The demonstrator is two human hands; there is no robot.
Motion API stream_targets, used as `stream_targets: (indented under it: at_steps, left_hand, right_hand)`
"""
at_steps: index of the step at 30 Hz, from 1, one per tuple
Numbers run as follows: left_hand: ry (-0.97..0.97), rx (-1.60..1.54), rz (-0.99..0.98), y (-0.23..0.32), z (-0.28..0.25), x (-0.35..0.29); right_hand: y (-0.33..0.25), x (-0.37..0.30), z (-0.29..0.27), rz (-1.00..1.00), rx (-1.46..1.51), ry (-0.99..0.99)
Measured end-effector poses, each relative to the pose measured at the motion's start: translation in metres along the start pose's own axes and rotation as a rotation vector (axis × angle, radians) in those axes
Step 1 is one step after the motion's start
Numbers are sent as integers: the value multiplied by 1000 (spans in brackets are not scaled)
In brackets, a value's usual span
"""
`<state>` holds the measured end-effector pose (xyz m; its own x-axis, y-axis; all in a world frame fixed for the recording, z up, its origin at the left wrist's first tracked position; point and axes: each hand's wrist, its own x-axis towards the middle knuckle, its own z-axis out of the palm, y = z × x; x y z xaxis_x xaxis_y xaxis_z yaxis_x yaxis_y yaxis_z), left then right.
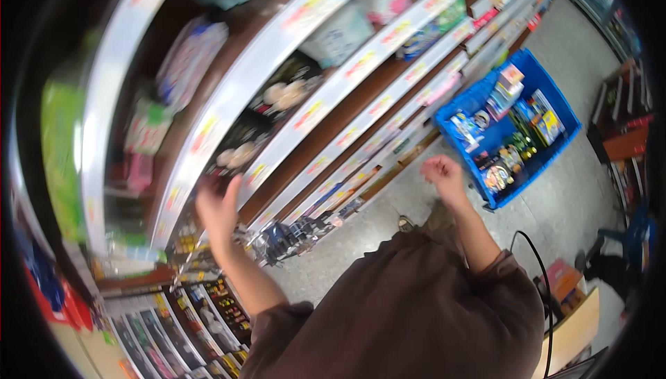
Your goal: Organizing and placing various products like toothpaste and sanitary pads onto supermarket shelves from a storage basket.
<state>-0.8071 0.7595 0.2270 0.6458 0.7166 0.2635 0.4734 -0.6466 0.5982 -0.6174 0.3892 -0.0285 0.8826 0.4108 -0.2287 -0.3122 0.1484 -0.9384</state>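
My left hand (pixel 218 211) is raised at the shelf front on the left, its thumb standing apart from the blurred fingers. I make out nothing held in it. Just beyond it, dark packages with pale round shapes (pixel 241 157) sit on a shelf. My right hand (pixel 445 176) hangs over the aisle, left of a blue crate (pixel 479 178) and apart from it. Its fingers are loosely curled in, with nothing visible in them. Mixed small boxes and packs (pixel 510 87) partly fill the crate.
Shelves with white price rails (pixel 340 84) run along the left, holding pastel soft packs (pixel 191 63). Small goods hang on a rack (pixel 281 237) low beside me. A black cable (pixel 541 261) loops at my right. Another person's dark-clothed leg (pixel 614 268) shows at far right.
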Motion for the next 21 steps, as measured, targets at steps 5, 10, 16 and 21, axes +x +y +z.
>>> stream_targets:
  at_steps: [5, 10, 16, 21]
  left_hand:
    - [346, 365, 127, 5, 20, -37]
    - [646, 444, 203, -19, 49, -40]
    - [717, 527, 292, -37, 45, -39]
    - [701, 719, 236, -36, 51, -38]
  right_hand:
    - [56, 114, -148, 117, -1, 562]
    - [157, 208, -265, 405, 93, 870]
    - [262, 283, -325, 789, 139, 916]
    - [301, 312, -346, 916, 6, 851]
